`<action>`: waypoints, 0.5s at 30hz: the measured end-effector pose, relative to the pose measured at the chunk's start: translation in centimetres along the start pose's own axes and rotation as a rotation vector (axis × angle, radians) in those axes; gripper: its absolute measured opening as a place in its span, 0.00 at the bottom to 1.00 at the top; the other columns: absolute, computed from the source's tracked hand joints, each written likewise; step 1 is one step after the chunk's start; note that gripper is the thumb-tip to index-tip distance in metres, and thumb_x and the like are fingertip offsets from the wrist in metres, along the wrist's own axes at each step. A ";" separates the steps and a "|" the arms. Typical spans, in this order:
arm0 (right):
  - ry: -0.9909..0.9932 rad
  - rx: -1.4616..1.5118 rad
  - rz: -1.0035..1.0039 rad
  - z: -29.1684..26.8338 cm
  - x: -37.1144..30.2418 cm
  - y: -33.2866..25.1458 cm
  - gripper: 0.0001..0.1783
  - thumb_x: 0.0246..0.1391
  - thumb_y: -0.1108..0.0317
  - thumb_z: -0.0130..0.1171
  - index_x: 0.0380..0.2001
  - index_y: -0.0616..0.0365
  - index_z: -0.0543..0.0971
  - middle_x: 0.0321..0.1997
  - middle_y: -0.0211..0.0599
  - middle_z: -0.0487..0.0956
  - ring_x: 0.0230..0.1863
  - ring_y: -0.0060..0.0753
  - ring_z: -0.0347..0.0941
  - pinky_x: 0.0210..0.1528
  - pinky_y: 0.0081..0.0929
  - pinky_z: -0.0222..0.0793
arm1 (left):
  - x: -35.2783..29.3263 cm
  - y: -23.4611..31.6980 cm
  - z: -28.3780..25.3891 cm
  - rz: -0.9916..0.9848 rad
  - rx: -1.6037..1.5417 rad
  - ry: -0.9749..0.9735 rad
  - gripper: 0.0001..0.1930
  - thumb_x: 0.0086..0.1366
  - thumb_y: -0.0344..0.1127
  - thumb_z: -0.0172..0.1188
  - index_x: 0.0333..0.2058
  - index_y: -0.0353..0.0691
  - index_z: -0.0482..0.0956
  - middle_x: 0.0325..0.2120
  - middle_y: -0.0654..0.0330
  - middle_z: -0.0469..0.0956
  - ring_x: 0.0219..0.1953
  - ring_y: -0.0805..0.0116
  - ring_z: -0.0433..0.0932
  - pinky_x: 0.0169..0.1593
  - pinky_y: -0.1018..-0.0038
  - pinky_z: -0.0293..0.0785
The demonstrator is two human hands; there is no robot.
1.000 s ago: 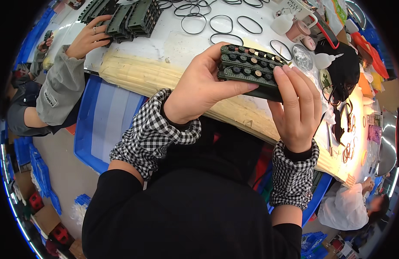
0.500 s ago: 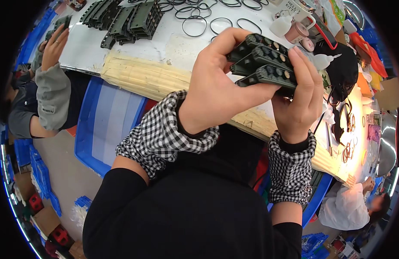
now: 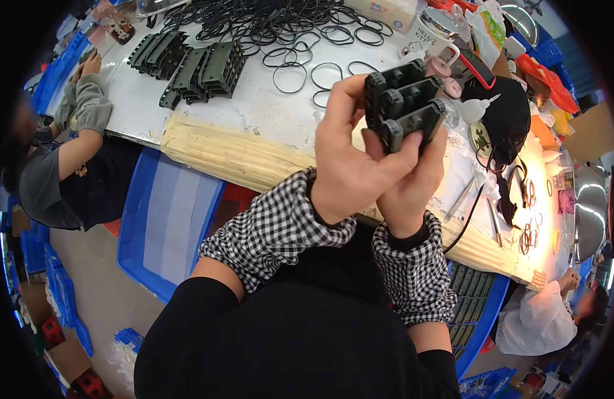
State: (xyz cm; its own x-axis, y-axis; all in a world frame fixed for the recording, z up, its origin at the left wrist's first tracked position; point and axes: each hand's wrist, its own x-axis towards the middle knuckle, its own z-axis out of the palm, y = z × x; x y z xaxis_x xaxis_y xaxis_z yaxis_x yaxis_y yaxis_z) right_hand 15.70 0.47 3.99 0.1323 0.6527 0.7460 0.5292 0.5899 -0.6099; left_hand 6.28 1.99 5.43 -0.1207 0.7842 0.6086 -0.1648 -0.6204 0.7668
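Observation:
Up over the table's front edge, a small bundle of dark green moulded plastic parts (image 3: 405,100) is held between both my hands. Three of the parts show, side by side, with their end faces tilted up toward me. My left hand (image 3: 347,169) wraps them from the left, its thumb across the near part. From below and the right, my right hand (image 3: 413,189) also grips them; its fingers are partly hidden behind the bundle. More green parts (image 3: 210,72) lie stacked in rows on the white table (image 3: 263,116). Black rubber loops (image 3: 290,78) lie beyond the hands.
A padded yellowish strip (image 3: 240,156) runs along the table edge. Below are a blue bin (image 3: 137,229) and, at right, another blue bin (image 3: 496,302) holding green parts. A mug (image 3: 430,33), dropper bottle (image 3: 478,108) and tweezers (image 3: 461,198) lie right. Other people sit on both sides.
The bundle has been turned so its ends point up toward me. My right hand has shifted left and under it, closer to my left hand. The view has shifted, showing more of the far table.

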 end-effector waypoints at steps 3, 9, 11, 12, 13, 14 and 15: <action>-0.188 0.033 -0.051 -0.8 -0.1 -0.3 0.52 0.37 0.70 0.74 0.65 0.67 0.57 0.61 0.55 0.66 0.58 0.51 0.67 0.56 0.39 0.67 | 0.9 0.3 -1.6 -0.247 -0.146 -0.009 0.29 0.50 0.25 0.68 0.51 0.31 0.65 0.42 0.57 0.75 0.44 0.71 0.76 0.49 0.74 0.75; -0.336 -0.399 -0.262 -3.2 0.8 -1.0 0.46 0.36 0.62 0.74 0.61 0.65 0.67 0.58 0.48 0.71 0.54 0.49 0.69 0.53 0.38 0.67 | 0.9 -0.2 -3.6 -0.791 -0.454 -0.002 0.23 0.61 0.28 0.62 0.51 0.29 0.63 0.44 0.54 0.74 0.44 0.68 0.78 0.47 0.71 0.79; -0.302 -0.413 -0.222 -2.7 -0.2 -1.0 0.42 0.37 0.65 0.73 0.58 0.66 0.70 0.51 0.47 0.74 0.49 0.47 0.72 0.50 0.37 0.69 | 0.2 -0.6 -3.3 -0.817 -0.506 0.054 0.23 0.61 0.28 0.62 0.51 0.30 0.62 0.43 0.54 0.74 0.42 0.69 0.78 0.45 0.72 0.79; -0.291 -0.415 -0.207 -2.5 -0.6 -1.0 0.39 0.38 0.66 0.72 0.57 0.66 0.72 0.48 0.46 0.76 0.47 0.46 0.74 0.49 0.36 0.71 | -0.2 -0.7 -3.1 -0.827 -0.530 0.090 0.23 0.61 0.28 0.62 0.51 0.30 0.62 0.43 0.55 0.74 0.41 0.69 0.78 0.44 0.72 0.79; -0.259 -0.403 -0.194 -2.3 -0.8 -1.0 0.38 0.39 0.68 0.72 0.56 0.66 0.73 0.47 0.46 0.77 0.46 0.46 0.74 0.47 0.35 0.72 | -0.5 -0.7 -2.7 -0.836 -0.541 0.122 0.20 0.62 0.29 0.61 0.50 0.31 0.65 0.42 0.57 0.75 0.42 0.70 0.77 0.44 0.73 0.78; -0.229 -0.390 -0.183 -2.1 -0.9 -1.0 0.36 0.39 0.69 0.71 0.55 0.66 0.74 0.45 0.45 0.77 0.44 0.45 0.75 0.46 0.34 0.73 | -0.8 -0.8 -2.3 -0.843 -0.552 0.154 0.17 0.63 0.30 0.60 0.49 0.33 0.68 0.41 0.58 0.76 0.42 0.72 0.77 0.45 0.73 0.78; -0.196 -0.374 -0.171 -1.9 -1.0 -1.0 0.34 0.39 0.71 0.71 0.54 0.67 0.75 0.44 0.45 0.78 0.43 0.45 0.76 0.44 0.34 0.74 | -0.9 -0.8 -2.0 -0.849 -0.560 0.187 0.14 0.64 0.30 0.59 0.47 0.35 0.71 0.40 0.60 0.77 0.43 0.73 0.76 0.45 0.74 0.77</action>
State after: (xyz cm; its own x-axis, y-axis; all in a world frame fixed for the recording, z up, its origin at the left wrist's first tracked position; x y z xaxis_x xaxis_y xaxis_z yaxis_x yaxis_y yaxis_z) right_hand 16.62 -1.68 4.38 -0.1251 0.6598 0.7410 0.8007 0.5081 -0.3173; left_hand 4.58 1.82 3.83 0.1060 0.9803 -0.1668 -0.6927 0.1932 0.6949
